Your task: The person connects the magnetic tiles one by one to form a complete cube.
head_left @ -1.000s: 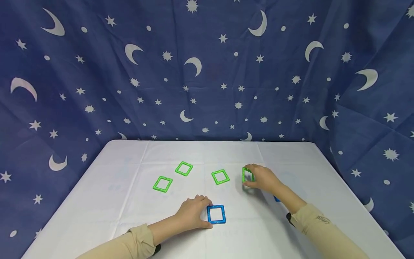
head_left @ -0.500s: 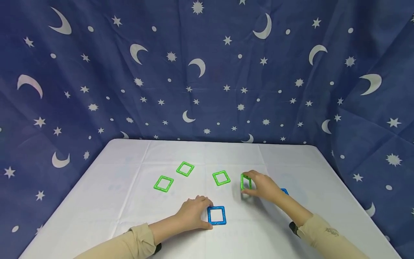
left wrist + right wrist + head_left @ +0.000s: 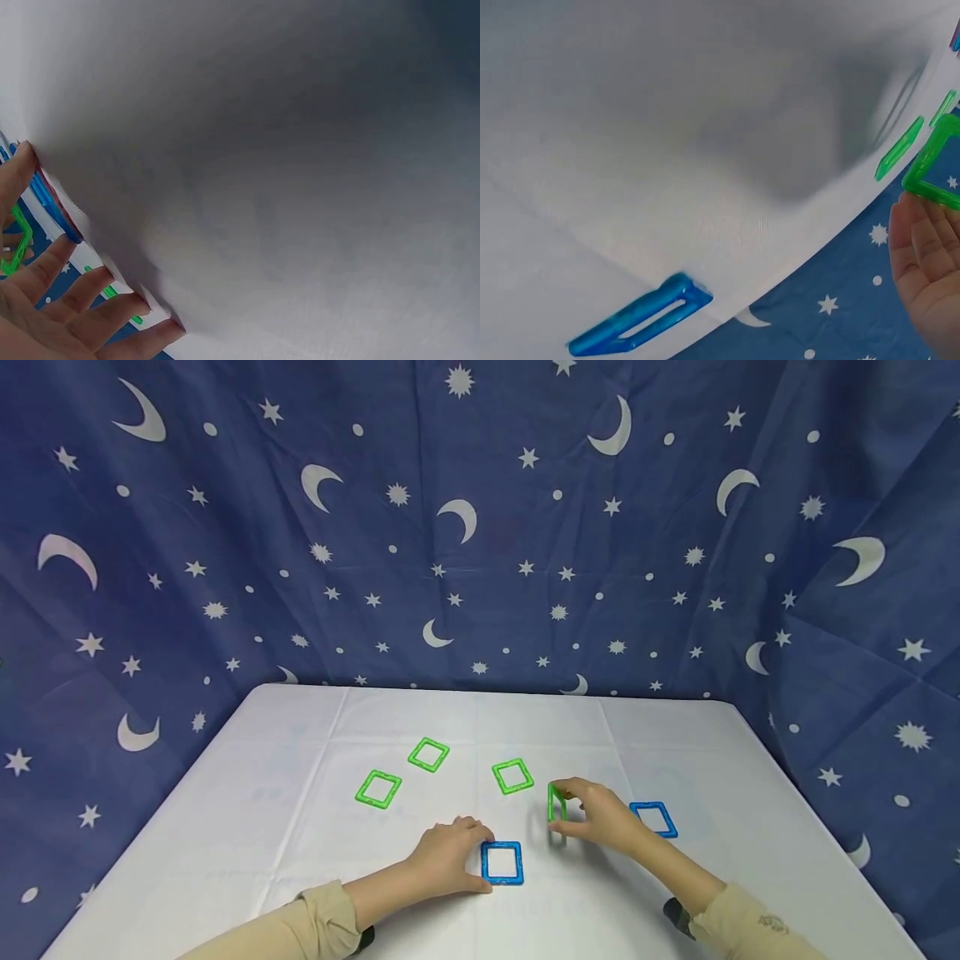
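My left hand [image 3: 448, 858] rests at a blue square magnetic tile [image 3: 504, 881] lying flat near the front middle, its thumb and index finger pinching the tile at two corners. Its other fingers touch the white tabletop, as the left wrist view shows. To the right, my right hand [image 3: 603, 817] grips a green square magnetic tile [image 3: 551, 806] between thumb and fingers. That tile stands on edge, held just over the table with a shadow beneath, to the right of the blue one. In the right wrist view the green tile [image 3: 930, 154] sits at the fingertips.
Three green tiles lie flat farther back: a left one [image 3: 371, 802], one behind it [image 3: 422, 765], and a middle one [image 3: 520, 788]. Another blue tile [image 3: 668, 819] lies beyond the right hand. A star-patterned blue curtain [image 3: 480, 527] hangs behind the white table [image 3: 300, 893].
The right hand has brought the green tile toward the front and slightly left, turning it more edge-on. The right-hand blue tile is now uncovered by the forearm. The left hand has stayed put.
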{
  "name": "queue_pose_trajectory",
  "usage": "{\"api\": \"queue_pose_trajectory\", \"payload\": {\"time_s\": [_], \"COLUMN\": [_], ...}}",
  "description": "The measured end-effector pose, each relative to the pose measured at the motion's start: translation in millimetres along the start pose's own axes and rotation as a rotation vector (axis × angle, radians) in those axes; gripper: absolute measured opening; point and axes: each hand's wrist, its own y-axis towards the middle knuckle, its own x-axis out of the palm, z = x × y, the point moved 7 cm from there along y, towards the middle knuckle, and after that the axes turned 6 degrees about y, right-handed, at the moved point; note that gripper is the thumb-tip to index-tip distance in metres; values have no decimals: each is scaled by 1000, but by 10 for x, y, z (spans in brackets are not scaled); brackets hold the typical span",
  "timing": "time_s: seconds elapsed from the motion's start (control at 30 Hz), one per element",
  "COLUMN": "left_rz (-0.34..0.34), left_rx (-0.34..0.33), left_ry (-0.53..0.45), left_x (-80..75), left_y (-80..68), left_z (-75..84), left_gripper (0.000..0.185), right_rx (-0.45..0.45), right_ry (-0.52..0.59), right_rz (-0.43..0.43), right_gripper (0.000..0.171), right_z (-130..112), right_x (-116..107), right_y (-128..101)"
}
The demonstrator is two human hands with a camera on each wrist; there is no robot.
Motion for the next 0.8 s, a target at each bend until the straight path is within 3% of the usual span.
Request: {"api": "queue_pose_trajectory", "payload": {"time_s": [0.47, 0.8], "left_rz": [-7, -8], "left_rx": [-16, -9], "left_ry": [8, 23], "left_x": [0, 9], "left_y": [12, 21], "left_z": [0, -18], "left_gripper": [59, 60], "right_rx": [31, -10], "right_ry": [222, 390], "right_rz": [-114, -157], "right_gripper": [54, 53], "right_z": [-89, -165], "right_x": [186, 316], "right_y": [-45, -102]}}
